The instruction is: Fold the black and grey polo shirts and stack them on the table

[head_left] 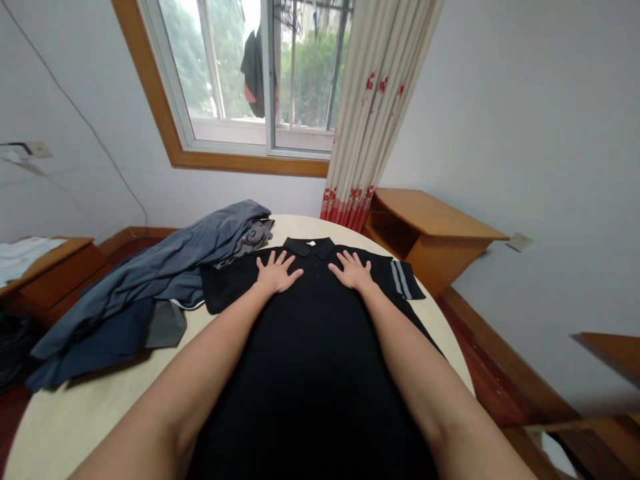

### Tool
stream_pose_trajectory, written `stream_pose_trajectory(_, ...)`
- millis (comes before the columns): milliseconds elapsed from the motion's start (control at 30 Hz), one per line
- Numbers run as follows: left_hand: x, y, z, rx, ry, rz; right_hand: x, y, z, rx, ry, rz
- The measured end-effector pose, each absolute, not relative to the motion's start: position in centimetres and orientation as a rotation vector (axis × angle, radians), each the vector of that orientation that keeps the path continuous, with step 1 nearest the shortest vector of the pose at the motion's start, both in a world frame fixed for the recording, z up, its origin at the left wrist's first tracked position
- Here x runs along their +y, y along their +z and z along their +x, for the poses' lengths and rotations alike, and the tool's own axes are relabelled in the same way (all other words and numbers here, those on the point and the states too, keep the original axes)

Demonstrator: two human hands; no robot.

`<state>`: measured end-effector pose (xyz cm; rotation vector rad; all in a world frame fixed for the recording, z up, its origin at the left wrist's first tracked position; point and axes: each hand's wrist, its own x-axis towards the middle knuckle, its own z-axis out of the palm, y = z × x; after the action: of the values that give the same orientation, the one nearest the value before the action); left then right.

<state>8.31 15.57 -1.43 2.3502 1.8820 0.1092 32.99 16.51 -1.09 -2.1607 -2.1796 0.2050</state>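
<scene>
A black polo shirt (315,333) lies spread out face up, its collar toward the window and its lower part reaching down out of view. Two grey stripes cross its right-hand sleeve. My left hand (277,272) rests flat on the upper chest, left of the buttons, fingers spread. On the other side of the placket, my right hand (353,270) presses flat on the cloth near the shoulder, its fingers apart too. Neither hand grips the fabric.
A heap of grey and navy clothes (170,253) lies on the left of the round pale table (453,333), touching the shirt's left sleeve. Beyond the table stand a wooden cabinet (435,217) and a long curtain (380,100). A wooden nightstand (65,267) is at left.
</scene>
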Motion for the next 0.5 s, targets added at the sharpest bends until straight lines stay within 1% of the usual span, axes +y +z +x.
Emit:
stream_pose_trajectory(167, 17.8, -1.2, 7.3, 1.873, 0.101, 2.350, 18.9, -1.6, 35.6, -2.127, 0.169, -2.223)
stream_pose_trajectory(400, 19.6, -1.5, 7.6, 1.868, 0.128, 2.357, 20.8, -1.9, 37.1, -2.068, 0.130, -2.170)
stream_pose_trajectory(500, 19.6, -1.8, 7.6, 1.874, 0.148, 2.364, 20.1, -1.8, 36.7, -2.000, 0.018, -2.135)
